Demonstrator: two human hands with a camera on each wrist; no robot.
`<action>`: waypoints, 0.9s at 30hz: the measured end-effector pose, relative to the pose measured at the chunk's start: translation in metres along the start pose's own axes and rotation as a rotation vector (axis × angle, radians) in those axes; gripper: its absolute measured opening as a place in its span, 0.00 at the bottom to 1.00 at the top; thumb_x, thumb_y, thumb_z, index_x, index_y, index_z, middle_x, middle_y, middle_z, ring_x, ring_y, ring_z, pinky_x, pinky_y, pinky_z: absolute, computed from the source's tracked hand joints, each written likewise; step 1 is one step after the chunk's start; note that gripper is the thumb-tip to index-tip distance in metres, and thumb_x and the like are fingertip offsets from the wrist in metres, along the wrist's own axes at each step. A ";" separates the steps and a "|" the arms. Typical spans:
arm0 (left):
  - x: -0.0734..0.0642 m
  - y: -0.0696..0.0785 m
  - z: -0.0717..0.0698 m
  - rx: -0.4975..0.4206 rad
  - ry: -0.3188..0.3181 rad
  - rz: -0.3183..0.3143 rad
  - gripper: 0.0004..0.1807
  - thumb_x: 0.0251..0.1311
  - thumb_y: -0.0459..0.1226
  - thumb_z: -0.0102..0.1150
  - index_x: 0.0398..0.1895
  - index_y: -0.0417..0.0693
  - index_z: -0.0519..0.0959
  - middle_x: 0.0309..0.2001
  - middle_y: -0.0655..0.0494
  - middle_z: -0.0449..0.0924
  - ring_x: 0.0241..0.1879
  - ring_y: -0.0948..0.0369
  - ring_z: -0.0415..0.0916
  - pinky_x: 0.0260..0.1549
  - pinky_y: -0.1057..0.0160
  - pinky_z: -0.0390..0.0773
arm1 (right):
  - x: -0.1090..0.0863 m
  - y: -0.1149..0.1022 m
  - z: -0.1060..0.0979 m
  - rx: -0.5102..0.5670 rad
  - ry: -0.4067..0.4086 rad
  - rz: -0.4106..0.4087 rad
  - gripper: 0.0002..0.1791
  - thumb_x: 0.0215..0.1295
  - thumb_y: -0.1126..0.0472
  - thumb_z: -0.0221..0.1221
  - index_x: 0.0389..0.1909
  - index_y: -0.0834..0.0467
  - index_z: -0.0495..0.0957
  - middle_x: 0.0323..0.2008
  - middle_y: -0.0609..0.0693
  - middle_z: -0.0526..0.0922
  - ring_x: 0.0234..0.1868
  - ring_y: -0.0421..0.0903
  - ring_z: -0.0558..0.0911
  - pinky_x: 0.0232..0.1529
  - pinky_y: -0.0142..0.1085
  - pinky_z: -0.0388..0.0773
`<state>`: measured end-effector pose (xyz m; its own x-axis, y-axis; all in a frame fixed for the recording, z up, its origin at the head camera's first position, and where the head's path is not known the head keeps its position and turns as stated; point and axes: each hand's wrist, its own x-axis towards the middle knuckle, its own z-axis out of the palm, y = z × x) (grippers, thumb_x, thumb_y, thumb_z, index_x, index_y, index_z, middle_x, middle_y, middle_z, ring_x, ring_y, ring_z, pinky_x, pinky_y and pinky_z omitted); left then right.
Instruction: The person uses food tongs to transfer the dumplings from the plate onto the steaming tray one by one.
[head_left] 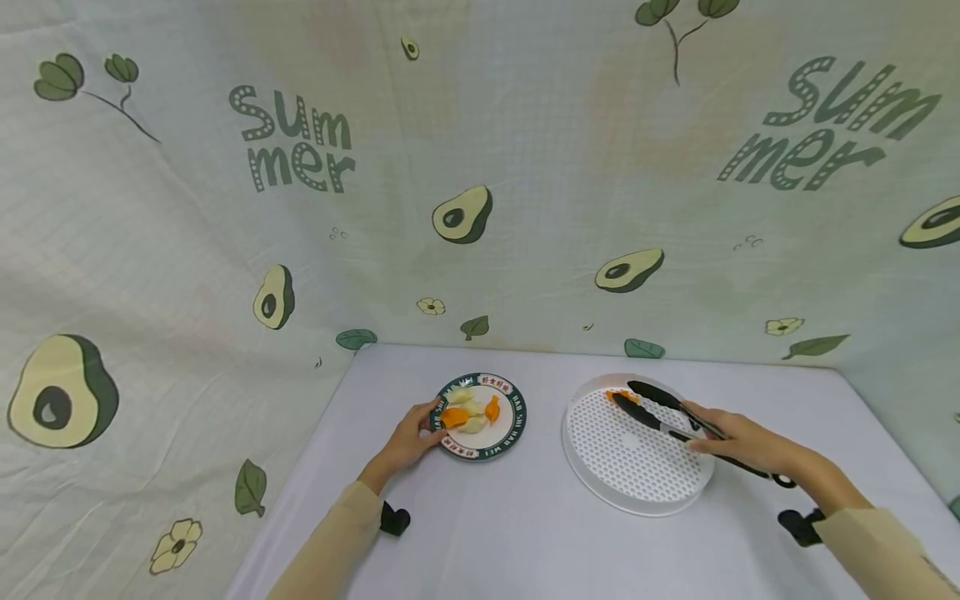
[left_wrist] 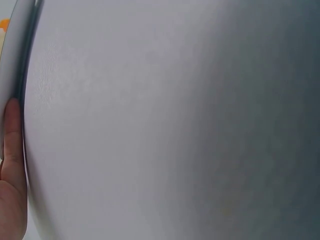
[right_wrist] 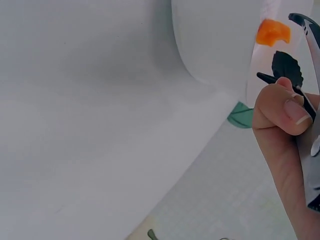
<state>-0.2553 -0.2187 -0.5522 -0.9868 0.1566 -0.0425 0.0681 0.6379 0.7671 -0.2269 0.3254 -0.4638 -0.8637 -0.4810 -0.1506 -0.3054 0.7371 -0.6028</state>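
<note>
My left hand (head_left: 408, 437) grips the left rim of a round plate (head_left: 517, 421) with a dark green patterned border. In the left wrist view a finger (left_wrist: 13, 135) lies along the underside of its rim. Several pale yellow and orange pieces, one an orange piece (head_left: 453, 417), lie on the plate. My right hand (head_left: 746, 442) holds black-tipped metal tongs (head_left: 651, 417) over a round white perforated tray (head_left: 630, 467). Their tips are apart, close to an orange piece (right_wrist: 273, 33) at the far side of the tray.
Both the plate and the tray rest on a white-covered table (head_left: 525, 542), the tray to the right. Behind the table hangs a pale curtain (head_left: 525, 125) printed with avocados and leaves, which also runs down the left side.
</note>
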 end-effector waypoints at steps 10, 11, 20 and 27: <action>0.001 0.002 0.000 0.019 -0.004 -0.019 0.37 0.64 0.37 0.66 0.75 0.46 0.63 0.62 0.45 0.69 0.46 0.55 0.68 0.49 0.54 0.71 | 0.001 -0.023 0.000 0.055 0.069 -0.091 0.40 0.72 0.54 0.59 0.72 0.75 0.55 0.66 0.78 0.61 0.64 0.76 0.64 0.56 0.68 0.65; 0.001 0.002 0.000 0.018 -0.004 -0.016 0.37 0.64 0.36 0.66 0.75 0.45 0.63 0.62 0.44 0.69 0.46 0.55 0.68 0.49 0.54 0.71 | 0.002 -0.026 0.002 0.061 0.066 -0.094 0.40 0.72 0.53 0.59 0.72 0.75 0.55 0.68 0.78 0.59 0.65 0.77 0.62 0.57 0.68 0.63; 0.001 0.000 0.002 0.003 -0.003 -0.015 0.37 0.64 0.37 0.66 0.75 0.45 0.64 0.63 0.44 0.69 0.46 0.55 0.69 0.50 0.54 0.72 | 0.014 -0.059 0.014 0.064 0.049 -0.187 0.40 0.73 0.54 0.57 0.73 0.75 0.53 0.67 0.74 0.63 0.65 0.74 0.64 0.57 0.67 0.64; 0.001 -0.001 0.001 0.000 -0.003 -0.023 0.37 0.64 0.36 0.65 0.75 0.46 0.63 0.62 0.46 0.69 0.46 0.56 0.68 0.49 0.55 0.71 | 0.029 -0.082 0.024 0.054 0.034 -0.270 0.39 0.73 0.55 0.57 0.73 0.73 0.53 0.71 0.72 0.59 0.69 0.72 0.59 0.61 0.66 0.59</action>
<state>-0.2559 -0.2187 -0.5532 -0.9876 0.1439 -0.0625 0.0450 0.6411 0.7661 -0.2172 0.2391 -0.4373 -0.7670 -0.6400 0.0467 -0.5053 0.5576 -0.6586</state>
